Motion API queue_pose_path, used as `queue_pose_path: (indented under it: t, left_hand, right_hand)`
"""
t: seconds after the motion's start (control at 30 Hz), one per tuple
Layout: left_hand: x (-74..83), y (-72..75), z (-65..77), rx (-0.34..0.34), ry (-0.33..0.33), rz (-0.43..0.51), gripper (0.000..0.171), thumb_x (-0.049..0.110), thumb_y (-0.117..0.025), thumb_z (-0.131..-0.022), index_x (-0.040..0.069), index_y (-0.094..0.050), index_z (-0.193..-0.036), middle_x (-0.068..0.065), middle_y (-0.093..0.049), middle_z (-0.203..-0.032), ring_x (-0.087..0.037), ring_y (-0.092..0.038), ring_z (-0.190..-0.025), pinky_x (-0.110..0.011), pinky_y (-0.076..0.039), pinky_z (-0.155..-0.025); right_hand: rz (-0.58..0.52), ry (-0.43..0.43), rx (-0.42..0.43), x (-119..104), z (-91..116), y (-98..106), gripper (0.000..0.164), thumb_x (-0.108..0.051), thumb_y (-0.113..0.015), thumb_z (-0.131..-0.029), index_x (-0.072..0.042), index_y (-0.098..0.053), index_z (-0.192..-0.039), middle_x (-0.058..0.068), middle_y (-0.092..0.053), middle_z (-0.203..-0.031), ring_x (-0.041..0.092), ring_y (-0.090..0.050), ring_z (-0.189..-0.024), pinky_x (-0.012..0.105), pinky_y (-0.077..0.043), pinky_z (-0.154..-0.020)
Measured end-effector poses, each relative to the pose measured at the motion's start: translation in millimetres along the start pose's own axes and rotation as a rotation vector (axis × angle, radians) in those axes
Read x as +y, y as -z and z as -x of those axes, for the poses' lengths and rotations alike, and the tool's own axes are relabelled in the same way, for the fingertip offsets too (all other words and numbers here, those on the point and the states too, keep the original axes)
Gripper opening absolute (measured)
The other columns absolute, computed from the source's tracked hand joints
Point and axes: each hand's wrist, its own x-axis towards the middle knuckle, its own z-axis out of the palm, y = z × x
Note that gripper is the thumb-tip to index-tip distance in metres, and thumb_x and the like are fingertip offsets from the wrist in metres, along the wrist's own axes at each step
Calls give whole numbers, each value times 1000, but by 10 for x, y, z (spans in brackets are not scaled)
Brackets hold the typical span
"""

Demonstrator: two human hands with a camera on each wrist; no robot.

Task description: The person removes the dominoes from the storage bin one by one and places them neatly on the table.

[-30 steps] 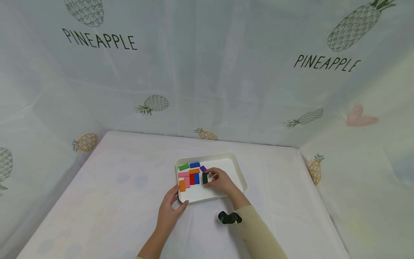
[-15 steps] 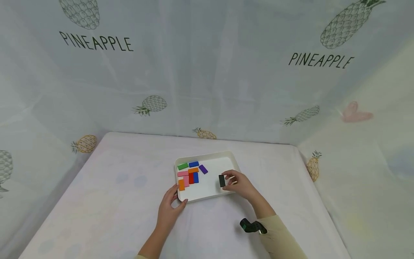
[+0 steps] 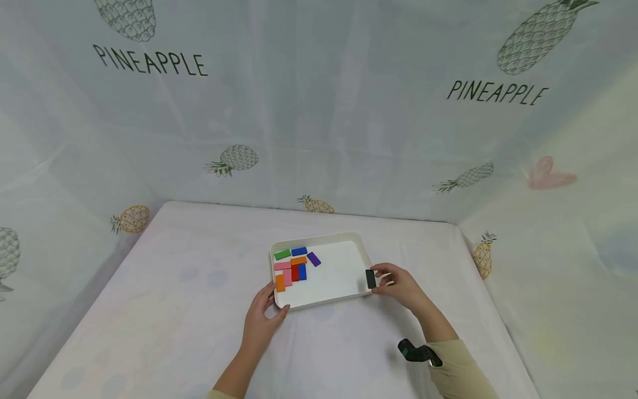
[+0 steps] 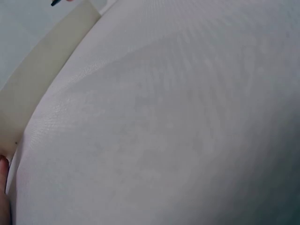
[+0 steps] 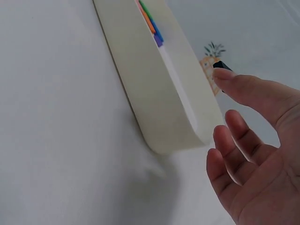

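Observation:
My right hand pinches a black block between thumb and fingers, at the right end of a white tray. In the right wrist view the block's dark end shows past the thumb tip, higher than the tray wall. At the tray's near left corner, my left hand grips the rim, thumb on the front side and fingers along the left side. Only a bit of the left hand's skin shows beside the tray wall in the left wrist view.
Several coloured blocks lie in the tray's left part, among them green, red and orange ones. A purple block lies slantwise to their right. A white cloth covers the table, with a pineapple-printed curtain behind.
My right hand has moved right with the black block, from beside the other blocks to the tray's right end. The left hand stays on the tray's corner.

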Motion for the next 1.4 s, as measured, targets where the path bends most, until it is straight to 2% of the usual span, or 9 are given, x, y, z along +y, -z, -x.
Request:
queue_pose_path:
  t: [0.1, 0.3, 0.43, 0.67, 0.83, 0.9, 1.03, 1.2, 1.4]
  left_hand:
    - [3, -8, -10, 0, -2, 0, 72, 14, -81, -81, 13, -48, -144, -4, -44, -147, -23, -48, -129, -35, -46, -97]
    - [25, -4, -8, 0, 5, 12, 71, 13, -81, -81, 13, -48, -144, -4, -45, -146, -23, -48, -130, -36, -46, -98]
    - [43, 6, 1, -1, 17, 17, 71, 12, -81, -80, 13, -49, -143, -4, -44, -146, -23, -47, -130, -36, -46, -98]
    - [38, 9, 1, 1, 3, 12, 70, 12, -80, -81, 12, -49, -143, -5, -45, -146, -23, -48, -129, -36, -46, -98]
    - [26, 3, -7, 1, -12, 5, 69, 13, -80, -81, 12, -49, -143, -5, -46, -145, -22, -48, -129, -35, -46, -97]
    - [25, 0, -5, 2, -14, 1, 69, 13, -80, -81, 11, -49, -143, -5, -46, -145, -23, -49, -128, -35, -47, -97]
    - [25, -1, -18, 3, -9, -2, 70, 13, -81, -81, 12, -49, -143, -5, -46, -145, -23, -50, -127, -35, -47, -96]
    - [9, -8, -17, 7, -1, -6, 70, 14, -81, -80, 14, -50, -143, -3, -47, -144, -22, -52, -125, -34, -48, -95]
    - [8, -13, 1, 6, 15, -2, 70, 14, -81, -80, 16, -50, -143, 0, -47, -144, -19, -51, -126, -32, -48, -95]
  right_hand:
    - [5, -14, 24, 196, -32, 94, 53, -3, -80, -77, -2, -60, -126, 17, -57, -110, 23, -57, -87, 28, -49, -67]
    - [7, -66, 47, 322, -19, 238, 55, -6, -79, -80, 0, -57, -130, 16, -56, -111, 20, -57, -88, 28, -49, -69]
    - [-2, -92, 49, 442, -47, 298, 55, -3, -77, -81, 2, -55, -130, 19, -55, -112, 23, -57, -87, 30, -50, -68]
    - [-37, -131, 68, 592, -55, 351, 54, -4, -76, -82, 1, -55, -132, 18, -54, -114, 22, -57, -88, 28, -53, -71]
    - [7, -133, 124, 733, -74, 363, 56, -9, -82, -77, -4, -60, -128, 14, -57, -111, 20, -56, -86, 28, -48, -70]
    - [34, -128, 130, 809, -85, 367, 56, -10, -83, -76, -4, -61, -127, 13, -59, -109, 18, -55, -84, 27, -46, -69]
    - [13, -122, 108, 928, -99, 395, 54, -7, -82, -77, 0, -60, -126, 13, -60, -105, 17, -54, -80, 25, -47, -69]
    - [-34, -120, 88, 998, -98, 438, 54, -1, -78, -80, 4, -56, -129, 18, -60, -102, 15, -54, -77, 21, -47, -71]
    - [-59, -133, 98, 1002, -77, 425, 55, -1, -79, -79, 5, -56, -129, 21, -60, -98, 15, -53, -77, 21, -47, -70]
